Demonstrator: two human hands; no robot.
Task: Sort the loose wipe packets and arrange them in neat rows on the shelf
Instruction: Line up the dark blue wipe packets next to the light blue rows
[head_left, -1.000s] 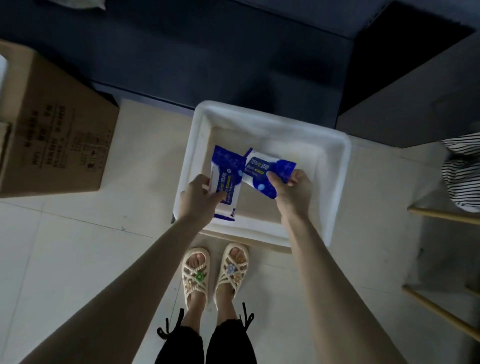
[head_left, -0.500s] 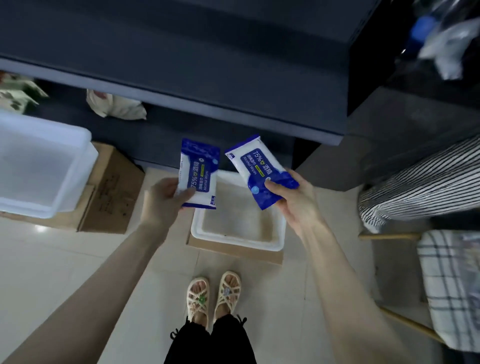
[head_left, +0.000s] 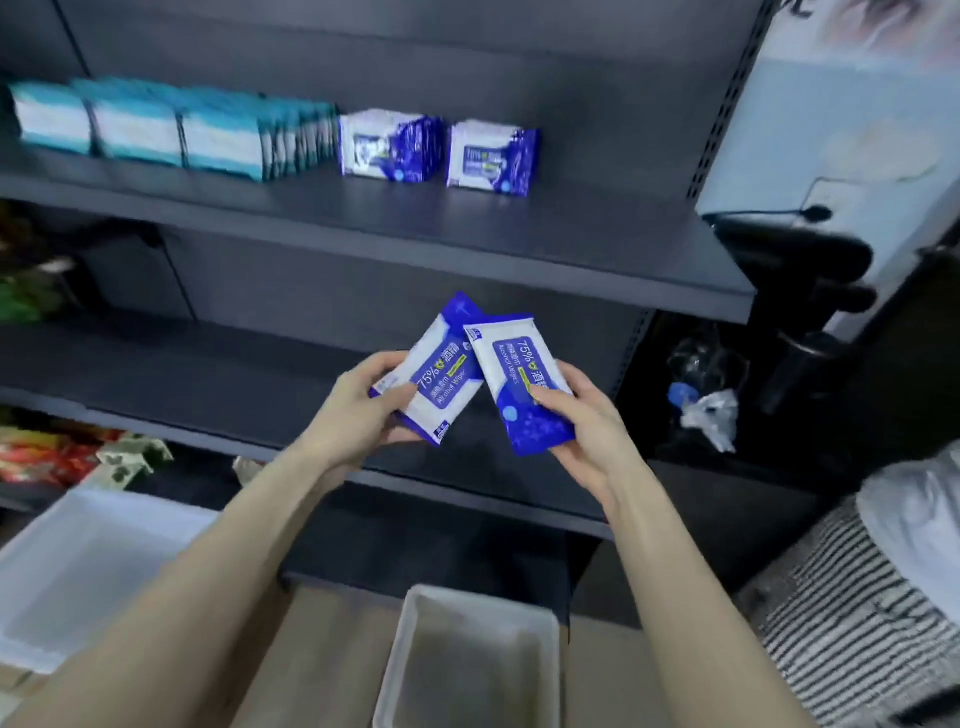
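My left hand (head_left: 358, 402) grips a blue and white wipe packet (head_left: 441, 369) by its lower left side. My right hand (head_left: 582, 421) holds a second blue and white wipe packet (head_left: 511, 379), thumb on its face. The two packets overlap at their upper corners, in front of the middle shelf (head_left: 208, 384). On the upper shelf (head_left: 571, 234) stand rows of teal and white packets (head_left: 171, 127) and two rows of blue packets (head_left: 389, 148), the right one (head_left: 491, 158) shorter.
A white bin (head_left: 470, 613) sits on the floor below my hands, another white bin (head_left: 78, 566) at the lower left. Colourful goods (head_left: 57, 452) lie on the lowest shelf at left. Striped cloth (head_left: 852, 613) and dark objects (head_left: 789, 270) are at the right.
The view swung up from the floor bin to the shelves. Both hands rose with their packets and came together, so the packets now overlap.
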